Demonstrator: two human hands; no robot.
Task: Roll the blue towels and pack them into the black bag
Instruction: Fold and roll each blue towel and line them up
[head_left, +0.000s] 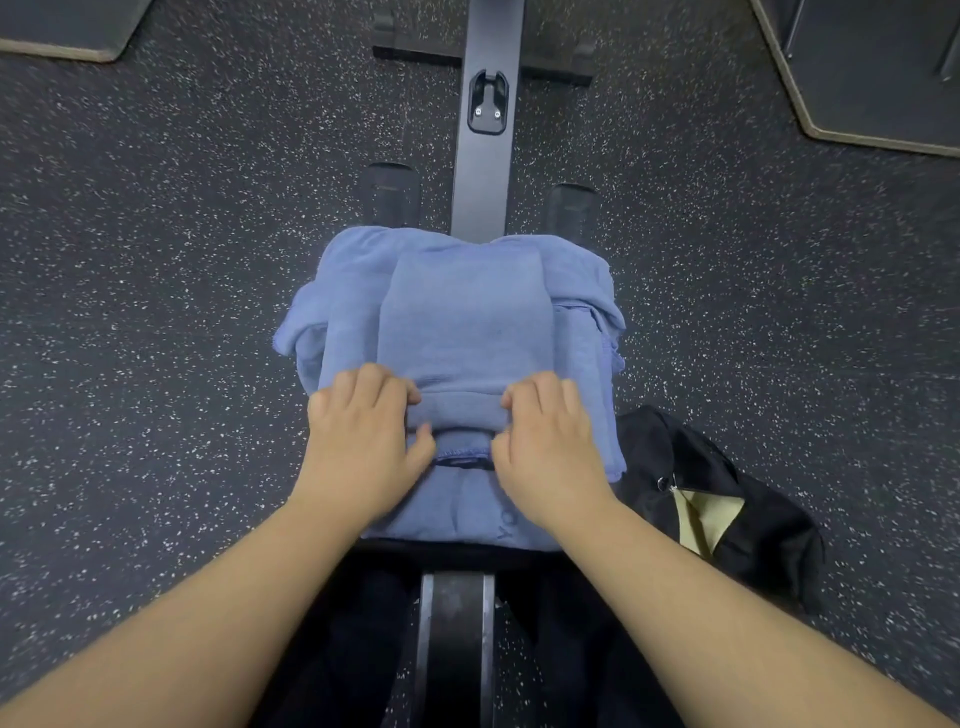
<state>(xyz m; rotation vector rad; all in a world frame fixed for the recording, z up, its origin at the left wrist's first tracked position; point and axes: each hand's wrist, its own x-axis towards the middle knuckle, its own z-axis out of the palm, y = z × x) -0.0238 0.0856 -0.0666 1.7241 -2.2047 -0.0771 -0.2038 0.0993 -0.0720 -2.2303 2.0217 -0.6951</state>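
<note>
My left hand (363, 441) and right hand (545, 447) curled round the rolled near end of the folded blue towel (465, 322) | towel lay atop blue pile on bench | black bag (727, 509) on floor, right.

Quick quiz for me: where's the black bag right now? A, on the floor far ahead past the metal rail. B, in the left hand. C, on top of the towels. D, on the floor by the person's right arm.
D: the black bag lies on the speckled floor beside the right forearm, while both the left hand and right hand grip the blue towel.
</note>
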